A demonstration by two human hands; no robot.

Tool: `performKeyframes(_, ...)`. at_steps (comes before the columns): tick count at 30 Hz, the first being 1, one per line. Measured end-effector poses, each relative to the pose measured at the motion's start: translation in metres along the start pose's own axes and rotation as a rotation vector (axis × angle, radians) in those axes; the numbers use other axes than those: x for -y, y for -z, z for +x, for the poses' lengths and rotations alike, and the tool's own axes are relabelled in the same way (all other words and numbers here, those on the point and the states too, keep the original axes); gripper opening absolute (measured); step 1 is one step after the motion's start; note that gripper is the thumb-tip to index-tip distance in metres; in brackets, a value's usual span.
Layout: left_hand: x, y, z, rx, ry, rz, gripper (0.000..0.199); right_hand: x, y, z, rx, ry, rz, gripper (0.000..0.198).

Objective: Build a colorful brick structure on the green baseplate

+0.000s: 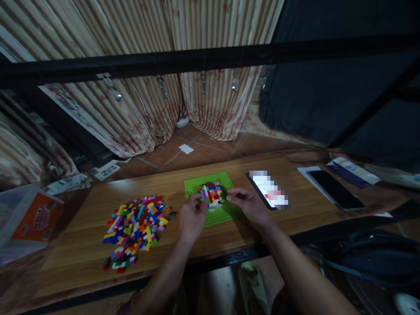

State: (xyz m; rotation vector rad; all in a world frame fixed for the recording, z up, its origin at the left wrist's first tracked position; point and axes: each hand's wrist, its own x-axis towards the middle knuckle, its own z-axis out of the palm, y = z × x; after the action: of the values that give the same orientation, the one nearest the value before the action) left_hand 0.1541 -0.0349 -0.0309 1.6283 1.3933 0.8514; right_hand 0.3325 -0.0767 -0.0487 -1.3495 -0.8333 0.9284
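Observation:
A green studded baseplate (218,218) lies on the wooden table, bearing a low build of toy bricks (213,193) in red, white, blue, yellow and orange. My left hand (193,214) is at the build's left side, fingers curled in and thumb close to the bricks; whatever they grip is hidden. Across from it, my right hand (247,203) reaches in over the plate's right edge. Its thumb and forefinger stretch toward the build with a small gap between the tips, and no brick shows there. A loose heap of toy bricks (139,225) spreads to the left of the plate.
A phone with a lit screen (267,190) lies right of the plate. Farther right are a dark tablet-like slab (336,189) and a printed leaflet (354,170). A clear plastic tub (19,218) with an orange label stands at the left. Curtains (210,100) hang behind the table.

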Motion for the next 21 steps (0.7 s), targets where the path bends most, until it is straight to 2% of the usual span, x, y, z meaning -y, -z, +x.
performKeyframes(2, 0.003, 0.006, 0.003, -0.046, 0.044, 0.017, 0.034, -0.001, 0.003, 0.000, -0.057, -0.008, -0.036, 0.027)
performKeyframes(4, 0.006, 0.010, 0.005, -0.035, 0.104, 0.007, 0.036, -0.001, 0.003, 0.000, -0.045, -0.028, -0.122, 0.029)
performKeyframes(7, 0.007, 0.008, 0.004, 0.087, 0.151, -0.018, 0.029, 0.000, -0.004, -0.003, 0.012, 0.006, -0.257, 0.030)
performKeyframes(11, 0.002, 0.002, -0.004, 0.202, 0.093, 0.001, 0.017, 0.003, -0.015, -0.002, 0.072, 0.053, -0.302, 0.034)
performKeyframes(17, 0.005, -0.015, -0.026, 0.331, 0.055, -0.156, 0.021, 0.008, -0.010, 0.008, 0.072, 0.087, -0.373, 0.038)
performKeyframes(21, 0.007, -0.033, -0.047, 0.441, 0.096, -0.277, 0.029, 0.012, -0.004, 0.015, 0.101, 0.084, -0.398, 0.040)
